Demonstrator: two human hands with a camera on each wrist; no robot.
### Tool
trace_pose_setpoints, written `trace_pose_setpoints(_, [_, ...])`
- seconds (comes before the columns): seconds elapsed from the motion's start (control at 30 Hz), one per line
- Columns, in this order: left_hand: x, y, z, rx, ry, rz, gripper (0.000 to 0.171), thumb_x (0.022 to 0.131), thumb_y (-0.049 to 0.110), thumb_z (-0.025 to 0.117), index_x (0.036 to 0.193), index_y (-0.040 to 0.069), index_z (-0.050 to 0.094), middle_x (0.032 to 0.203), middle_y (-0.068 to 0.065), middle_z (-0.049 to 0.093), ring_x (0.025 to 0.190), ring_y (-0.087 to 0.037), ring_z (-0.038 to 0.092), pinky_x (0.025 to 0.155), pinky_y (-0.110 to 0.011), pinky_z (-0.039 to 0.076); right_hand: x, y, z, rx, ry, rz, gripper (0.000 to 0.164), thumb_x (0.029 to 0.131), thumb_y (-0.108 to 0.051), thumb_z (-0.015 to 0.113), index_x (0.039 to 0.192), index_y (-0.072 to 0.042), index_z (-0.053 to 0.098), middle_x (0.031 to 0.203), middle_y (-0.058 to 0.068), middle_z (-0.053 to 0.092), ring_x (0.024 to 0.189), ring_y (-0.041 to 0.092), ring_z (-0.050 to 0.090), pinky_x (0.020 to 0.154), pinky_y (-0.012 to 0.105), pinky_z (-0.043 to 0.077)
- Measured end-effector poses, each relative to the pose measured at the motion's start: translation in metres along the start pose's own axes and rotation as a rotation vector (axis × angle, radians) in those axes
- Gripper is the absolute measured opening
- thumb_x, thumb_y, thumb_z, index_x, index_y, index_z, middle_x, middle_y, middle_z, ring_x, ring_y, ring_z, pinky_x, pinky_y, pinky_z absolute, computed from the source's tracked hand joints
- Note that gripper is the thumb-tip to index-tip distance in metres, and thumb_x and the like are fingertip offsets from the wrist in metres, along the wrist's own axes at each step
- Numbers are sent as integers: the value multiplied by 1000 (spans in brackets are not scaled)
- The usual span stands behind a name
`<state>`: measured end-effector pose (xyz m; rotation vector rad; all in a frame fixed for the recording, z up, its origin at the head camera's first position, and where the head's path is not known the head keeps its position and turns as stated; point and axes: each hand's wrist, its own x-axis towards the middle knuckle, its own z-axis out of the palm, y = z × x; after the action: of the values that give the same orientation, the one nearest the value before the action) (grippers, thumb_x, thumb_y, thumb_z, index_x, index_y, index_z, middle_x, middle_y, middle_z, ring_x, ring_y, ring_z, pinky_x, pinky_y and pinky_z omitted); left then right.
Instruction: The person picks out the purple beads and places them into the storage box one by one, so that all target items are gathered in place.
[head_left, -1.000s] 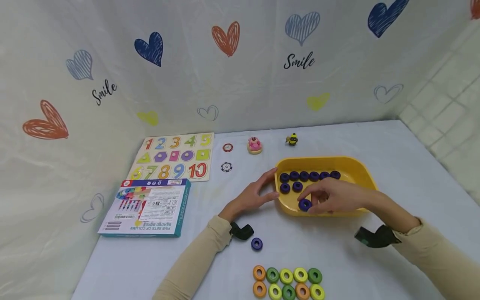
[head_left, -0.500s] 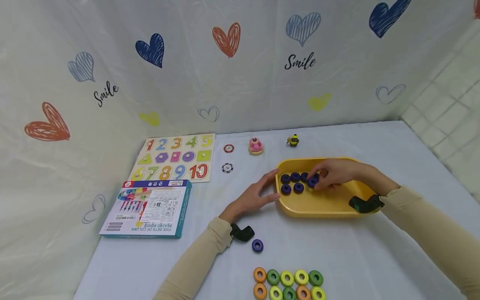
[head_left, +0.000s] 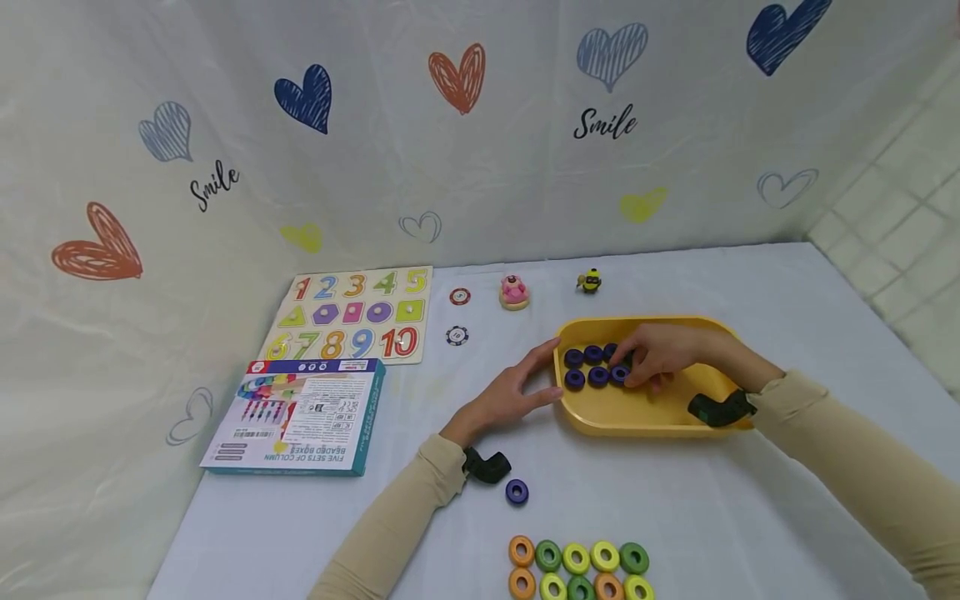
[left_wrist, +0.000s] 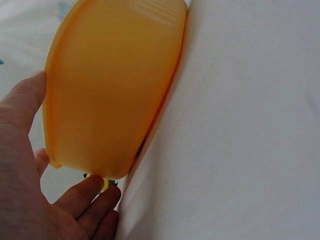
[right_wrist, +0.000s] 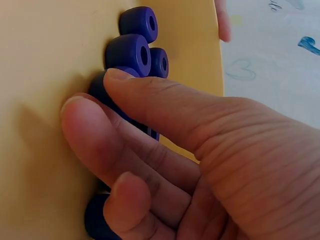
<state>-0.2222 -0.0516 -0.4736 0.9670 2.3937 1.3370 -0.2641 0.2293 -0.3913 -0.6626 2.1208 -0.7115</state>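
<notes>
In the head view, a yellow tray [head_left: 618, 414] holds two rows of dark purple ring beads [head_left: 597, 377] at its left end. My right hand [head_left: 663, 352] reaches into it and pinches one purple bead [head_left: 619, 375] at the right end of the nearer row. The right wrist view has the thumb lying against that bead [right_wrist: 102, 90], with its far side hidden by the fingers. My left hand [head_left: 504, 402] rests against the tray's left end, thumb and fingers spread; in the left wrist view they touch the tray's wall [left_wrist: 110, 95].
One purple bead [head_left: 517, 492] lies before the tray. Orange, green and yellow beads [head_left: 577, 558] form two rows at the front edge. A number puzzle board [head_left: 352, 312], a cardboard box [head_left: 292, 417], two chips [head_left: 457, 335] and two figurines [head_left: 513, 292] stand leftward and behind.
My right hand has carried a purple bead from the tray's near side back and set it down at the end of the nearer row. The left hand stays at the tray.
</notes>
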Motion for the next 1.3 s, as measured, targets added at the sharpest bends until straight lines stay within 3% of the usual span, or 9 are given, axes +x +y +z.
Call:
trace_pose_setpoints(0.37, [-1, 2, 0, 2, -12, -18, 70, 85, 54, 50, 142, 42, 10, 144, 20, 20, 131, -2, 20, 108, -37, 20, -6, -8, 3, 5, 39, -32, 36, 85, -15, 62, 117, 1, 56, 71, 10, 63, 50, 18, 52, 45, 25, 45])
trace_pose_setpoints(0.53, [-1, 1, -2, 14, -7, -27, 70, 85, 54, 50, 141, 45, 10, 144, 20, 21, 131, -3, 20, 107, -38, 21, -19, -44, 16, -126, 134, -76, 31, 86, -21, 62, 113, -6, 60, 75, 3, 61, 52, 16, 51, 49, 27, 46])
trace_pose_setpoints(0.73, [-1, -1, -4, 15, 1, -29, 69, 85, 54, 50, 140, 47, 9, 143, 19, 23, 131, -3, 22, 106, -41, 22, -20, -90, 55, -252, 218, -180, 20, 85, -25, 63, 104, -23, 64, 72, -10, 57, 61, 8, 51, 54, 23, 46])
trace_pose_setpoints(0.87, [0, -3, -4, 20, 0, -20, 70, 86, 50, 52, 140, 46, 8, 143, 18, 24, 130, -3, 23, 106, -41, 23, -9, -109, 86, -283, 166, -265, 18, 84, -26, 64, 102, -26, 65, 71, -16, 56, 64, 4, 51, 59, 20, 45])
trace_pose_setpoints(0.97, [0, -2, -4, 14, -1, -1, 71, 88, 42, 54, 143, 41, 9, 145, 13, 25, 130, -3, 23, 107, -40, 22, 1, -118, 106, -270, 84, -317, 21, 83, -25, 65, 104, -21, 65, 70, -17, 56, 63, 2, 50, 60, 19, 44])
trace_pose_setpoints(1.13, [-7, 20, -12, -4, -18, 40, 70, 90, 30, 55, 145, 25, 13, 147, 2, 25, 131, -3, 21, 107, -36, 22, 19, -123, 130, -303, -3, -405, 27, 84, -24, 64, 111, -20, 63, 71, -20, 56, 62, -4, 49, 56, 15, 43])
trace_pose_setpoints(1.3, [-10, 32, -14, -12, -33, 56, 69, 90, 27, 55, 145, 21, 14, 147, 0, 25, 131, -5, 22, 107, -32, 22, 28, -119, 143, -326, -9, -427, 26, 83, -23, 65, 109, -20, 63, 67, -18, 53, 58, -5, 46, 54, 13, 41])
